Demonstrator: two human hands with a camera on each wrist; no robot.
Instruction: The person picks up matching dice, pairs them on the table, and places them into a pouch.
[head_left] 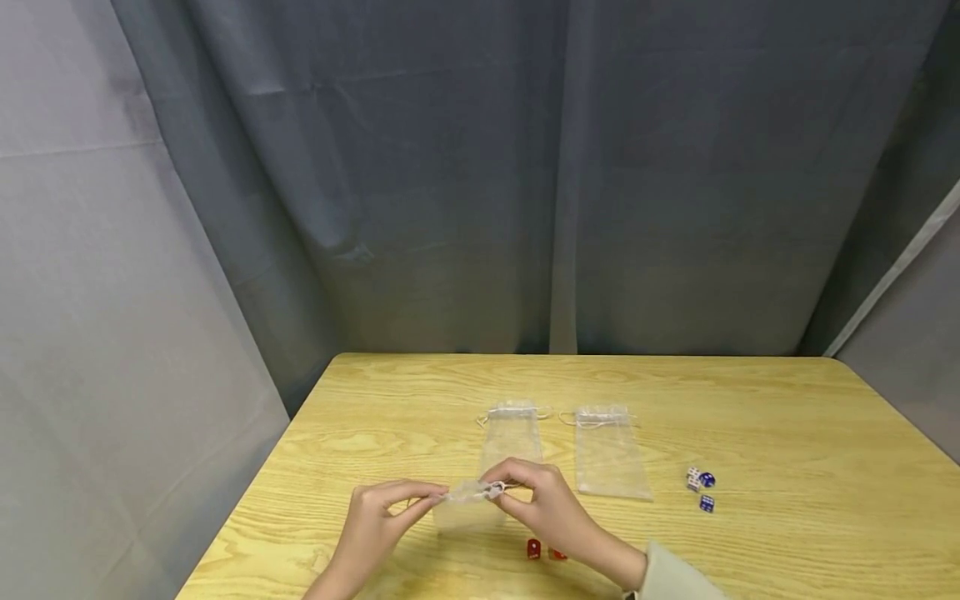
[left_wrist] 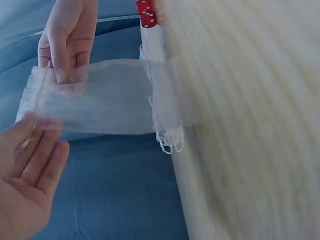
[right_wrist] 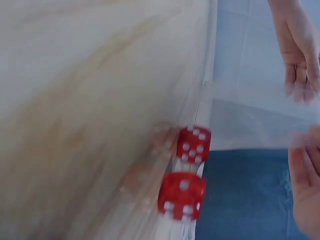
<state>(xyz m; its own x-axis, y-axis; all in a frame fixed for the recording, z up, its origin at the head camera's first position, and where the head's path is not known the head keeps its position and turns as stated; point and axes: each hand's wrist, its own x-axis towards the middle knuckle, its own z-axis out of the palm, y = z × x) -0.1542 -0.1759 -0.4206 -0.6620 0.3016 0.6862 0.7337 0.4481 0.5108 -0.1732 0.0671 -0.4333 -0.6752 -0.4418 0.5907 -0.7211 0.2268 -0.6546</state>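
A sheer white drawstring bag (head_left: pixel 468 517) hangs upright between the two hands, its gathered mouth on top. My left hand (head_left: pixel 382 521) pinches the left end of the mouth between thumb and forefinger. At the other end, by the cord, my right hand (head_left: pixel 543 504) pinches the mouth. In the left wrist view the bag (left_wrist: pixel 110 97) stretches from both hands (left_wrist: pixel 30 175) toward the tabletop, and the sheer fabric looks flat. Two red dice (head_left: pixel 533 548) with white pips lie on the table just below the right hand; they show large in the right wrist view (right_wrist: pixel 182 195).
Two more sheer drawstring bags lie flat farther back, one (head_left: pixel 512 437) partly behind the right hand and one (head_left: pixel 611 454) to its right. White dice (head_left: pixel 693 478) and blue dice (head_left: pixel 707 503) sit together on the right of the wooden table (head_left: pixel 787 417). Grey curtains (head_left: pixel 450 208) stand behind.
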